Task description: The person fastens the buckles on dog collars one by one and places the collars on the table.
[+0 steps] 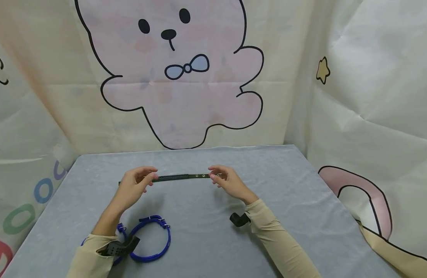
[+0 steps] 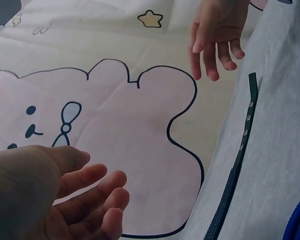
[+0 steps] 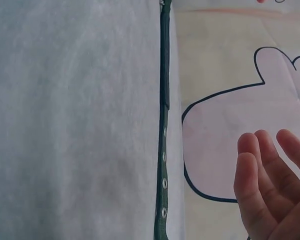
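A dark green collar [image 1: 176, 177] with metal eyelets is stretched out straight from left to right on the table. Over its left part is my left hand [image 1: 131, 188], fingers loosely bent and nothing between them. My right hand [image 1: 230, 183] hovers at the eyelet end, its fingers relaxed and apart. In the left wrist view the collar [image 2: 235, 170] lies to the right of both hands, untouched. The right wrist view shows its row of eyelets and, up at the top edge, a bit of metal.
Nearer to me, a blue collar [image 1: 168, 241] buckled into a loop lies on the grey-blue tablecloth [image 1: 199, 239]. Another blue collar [image 1: 121, 227] sits beside it, partly hidden by my left wrist. Printed cloth walls [image 1: 289, 88] stand behind and at both sides.
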`<control>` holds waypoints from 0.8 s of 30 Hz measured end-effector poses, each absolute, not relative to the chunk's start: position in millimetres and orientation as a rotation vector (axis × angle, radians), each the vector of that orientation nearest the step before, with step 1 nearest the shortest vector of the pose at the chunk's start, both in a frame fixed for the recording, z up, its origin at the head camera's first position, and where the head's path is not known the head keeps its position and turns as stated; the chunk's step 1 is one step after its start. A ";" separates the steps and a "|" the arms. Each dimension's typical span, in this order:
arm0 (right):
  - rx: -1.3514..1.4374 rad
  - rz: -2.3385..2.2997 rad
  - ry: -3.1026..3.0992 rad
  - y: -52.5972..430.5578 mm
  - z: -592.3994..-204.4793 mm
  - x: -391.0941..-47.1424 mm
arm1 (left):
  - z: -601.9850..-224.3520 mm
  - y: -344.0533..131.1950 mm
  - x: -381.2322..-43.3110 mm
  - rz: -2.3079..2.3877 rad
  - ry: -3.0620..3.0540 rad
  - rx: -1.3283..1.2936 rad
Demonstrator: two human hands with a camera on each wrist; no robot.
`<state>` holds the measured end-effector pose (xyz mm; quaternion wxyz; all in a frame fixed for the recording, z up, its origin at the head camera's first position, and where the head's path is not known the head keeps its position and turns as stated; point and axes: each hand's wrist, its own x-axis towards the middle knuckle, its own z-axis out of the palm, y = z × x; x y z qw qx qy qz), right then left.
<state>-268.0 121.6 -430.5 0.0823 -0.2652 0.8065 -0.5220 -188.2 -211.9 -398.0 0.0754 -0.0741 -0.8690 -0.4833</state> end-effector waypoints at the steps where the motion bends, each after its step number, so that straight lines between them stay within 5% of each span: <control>1: -0.781 -1.563 2.408 123.2 -431.6 -269.2 | -398.4 -213.0 -188.7 -1.452 -2.605 -0.212; 24: -0.575 -1.547 2.582 151.5 -438.7 -289.8 | -409.3 -247.5 -194.9 -1.413 -2.585 0.064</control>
